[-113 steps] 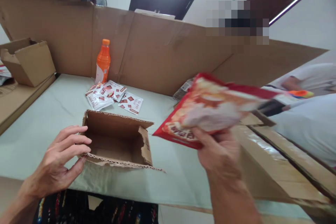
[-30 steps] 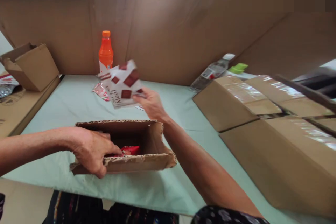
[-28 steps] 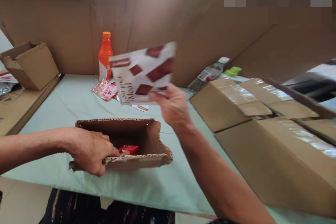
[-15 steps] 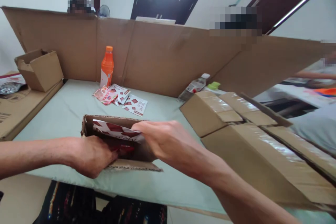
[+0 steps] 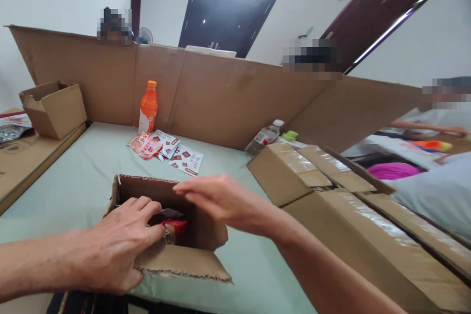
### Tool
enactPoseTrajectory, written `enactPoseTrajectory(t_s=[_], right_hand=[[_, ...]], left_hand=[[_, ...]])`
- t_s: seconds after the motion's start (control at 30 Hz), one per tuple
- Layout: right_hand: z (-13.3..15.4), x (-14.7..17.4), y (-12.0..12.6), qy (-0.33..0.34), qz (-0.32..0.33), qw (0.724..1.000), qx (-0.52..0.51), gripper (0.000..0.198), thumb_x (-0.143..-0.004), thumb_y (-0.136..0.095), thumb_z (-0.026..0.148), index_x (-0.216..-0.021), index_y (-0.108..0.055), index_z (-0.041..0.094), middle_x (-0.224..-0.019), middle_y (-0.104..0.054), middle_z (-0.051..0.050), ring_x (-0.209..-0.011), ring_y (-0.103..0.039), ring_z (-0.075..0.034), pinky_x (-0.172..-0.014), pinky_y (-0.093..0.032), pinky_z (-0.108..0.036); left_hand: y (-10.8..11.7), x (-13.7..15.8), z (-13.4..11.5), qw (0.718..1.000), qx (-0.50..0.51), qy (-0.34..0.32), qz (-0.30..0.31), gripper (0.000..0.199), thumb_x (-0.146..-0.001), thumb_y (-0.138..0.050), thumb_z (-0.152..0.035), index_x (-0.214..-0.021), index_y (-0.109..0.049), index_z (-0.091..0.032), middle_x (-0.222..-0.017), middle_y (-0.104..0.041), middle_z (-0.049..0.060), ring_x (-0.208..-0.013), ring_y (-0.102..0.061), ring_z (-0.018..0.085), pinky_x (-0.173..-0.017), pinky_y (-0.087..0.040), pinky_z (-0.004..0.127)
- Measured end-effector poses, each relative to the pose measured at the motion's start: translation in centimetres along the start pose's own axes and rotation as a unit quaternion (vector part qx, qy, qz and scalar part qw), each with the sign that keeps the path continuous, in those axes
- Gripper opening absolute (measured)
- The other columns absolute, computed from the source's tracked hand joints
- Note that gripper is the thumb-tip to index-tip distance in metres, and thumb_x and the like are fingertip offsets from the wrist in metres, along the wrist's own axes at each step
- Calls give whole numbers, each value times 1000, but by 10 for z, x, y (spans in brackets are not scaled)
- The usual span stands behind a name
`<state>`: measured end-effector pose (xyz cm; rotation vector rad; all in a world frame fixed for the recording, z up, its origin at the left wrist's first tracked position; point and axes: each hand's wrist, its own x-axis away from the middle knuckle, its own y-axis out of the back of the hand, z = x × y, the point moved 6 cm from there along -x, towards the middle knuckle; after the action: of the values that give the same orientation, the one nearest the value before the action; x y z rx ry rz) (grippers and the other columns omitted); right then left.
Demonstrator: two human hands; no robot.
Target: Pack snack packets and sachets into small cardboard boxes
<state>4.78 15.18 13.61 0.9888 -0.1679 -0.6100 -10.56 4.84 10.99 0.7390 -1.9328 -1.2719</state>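
An open cardboard box [image 5: 186, 264] stands on the table just in front of me. Inside it lies a red packet [image 5: 174, 230], partly covered by fingers, beside something dark that I cannot make out. My left hand [image 5: 123, 240] reaches over the box's left side, its fingers apart and bent down into the opening, close to the red packet. Above the far right rim hovers my right hand [image 5: 221, 201], fingers stretched out and holding nothing. Farther back on the table are white packets with a red pattern [image 5: 187, 160] and a pink packet [image 5: 145, 146].
Behind the packets stands an orange drink bottle [image 5: 148, 108]. A clear bottle [image 5: 267, 136] leans near taped cardboard boxes [image 5: 331, 235] on the right. At left, a small open carton [image 5: 61, 110] sits on a flat box. A cardboard screen [image 5: 228, 98] runs behind; people are beyond it.
The white patterned packet at my right hand is out of sight now, and that hand's fingers have straightened. My left hand has opened out over the box. The view has tilted up.
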Motion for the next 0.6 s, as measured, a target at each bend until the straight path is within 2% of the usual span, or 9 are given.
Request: enactPoseTrajectory(t_s=[0.07,0.13,0.17,0.23,0.3,0.4,0.5,0.6], right_hand=[[-42,0,32,-104,-121,986,-49,23,-100,-58,29,-110,-78,23,-99,-82,-4,-87,-75,-18,-78,-57,-30],[-103,-3,45,-268,-191,943,-58,16,-98,-64,27,-102,-78,20,-93,-79,-3,-83,-73,-16,-71,-55,-26],[-133,-7,44,-330,-198,921,-58,14,-97,-64,23,-101,-77,17,-94,-78,-4,-83,-72,-16,-70,-55,-26],[-187,-17,29,-411,-185,890,-65,14,-98,-67,24,-102,-74,13,-96,-76,-7,-81,-72,-17,-71,-58,-29],[-230,-29,7,-463,-164,867,-77,25,-100,-68,32,-116,-71,13,-110,-73,-9,-91,-72,-20,-80,-62,-37],[-271,-48,-23,-512,-159,840,-84,38,-101,-68,40,-133,-64,19,-133,-66,-10,-112,-68,-25,-94,-60,-46],[-291,-68,-41,-530,-184,823,-92,40,-101,-69,39,-135,-63,20,-137,-64,-11,-116,-67,-26,-96,-59,-47],[-298,-82,-46,-510,-224,823,-115,41,-100,-70,39,-135,-63,20,-136,-65,-10,-116,-67,-26,-95,-60,-46]], left_hand=[[0,-2,4,1000,14,3,9,75,-66,-72,-20,-140,-61,-17,-158,-46,23,-148,-41,49,-119,-39,69],[-6,-5,8,998,33,11,43,68,-67,-73,-23,-134,-65,-15,-155,-51,25,-147,-44,51,-120,-37,71],[-9,-6,9,997,47,16,61,64,-68,-73,-24,-131,-66,-15,-151,-55,24,-144,-48,50,-121,-37,71],[-13,-7,10,993,69,26,89,67,-71,-74,-24,-137,-65,-14,-150,-58,24,-144,-50,49,-123,-35,70],[-14,-7,11,990,81,31,111,76,-75,-74,-22,-148,-57,-11,-160,-48,28,-151,-41,51,-123,-33,71],[-7,-8,13,989,102,24,100,75,-83,-75,-30,-153,-55,-15,-168,-30,28,-154,-32,52,-119,-39,72],[-2,-10,19,985,132,34,104,83,-85,-77,-45,-159,-49,-22,-170,-19,25,-154,-26,54,-116,-40,74],[-7,-8,21,973,136,50,180,87,-86,-76,-46,-162,-44,-19,-169,-19,28,-154,-22,55,-116,-36,76]])
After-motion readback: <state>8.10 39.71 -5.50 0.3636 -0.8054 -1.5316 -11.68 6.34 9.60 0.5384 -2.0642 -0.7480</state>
